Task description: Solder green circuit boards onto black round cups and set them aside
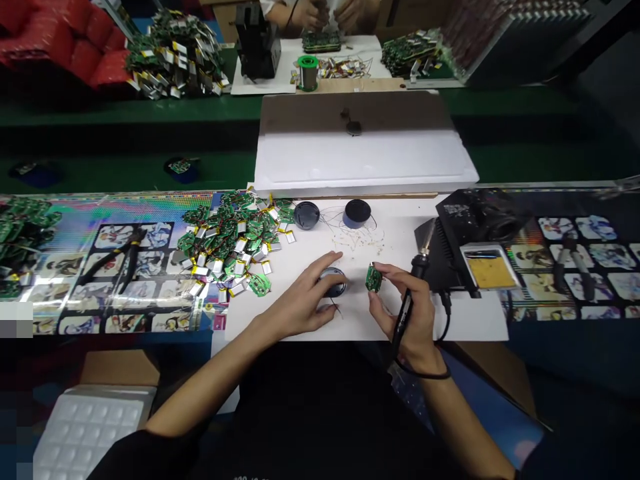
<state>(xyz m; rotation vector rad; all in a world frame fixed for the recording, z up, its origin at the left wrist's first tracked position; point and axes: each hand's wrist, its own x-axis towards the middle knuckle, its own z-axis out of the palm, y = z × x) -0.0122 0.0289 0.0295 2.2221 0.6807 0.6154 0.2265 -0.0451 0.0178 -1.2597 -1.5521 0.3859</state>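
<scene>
My left hand (305, 300) lies on the white work sheet, its fingers curled round a dark round housing (331, 283) with a thin wire coming off it. Between the thumb and forefinger of my right hand (413, 320), a small green circuit board (373, 277) is pinched upright. The same hand carries a soldering iron (404, 313), whose tip points up and away from me. Beyond my hands lie two more dark round housings, a flat one (307, 216) and a deeper one (357, 213), with thin wires. A heap of green circuit boards with silver battery packs (240, 233) is left of my hands.
A black soldering stand (440, 247) and a tray with a yellow sponge (487, 267) are at the right. Pliers lie left (127, 260) and right (570, 267). A white foam block (365, 153) stands behind. Across the bench, another person's hands (325, 13) work near a solder spool (307, 73).
</scene>
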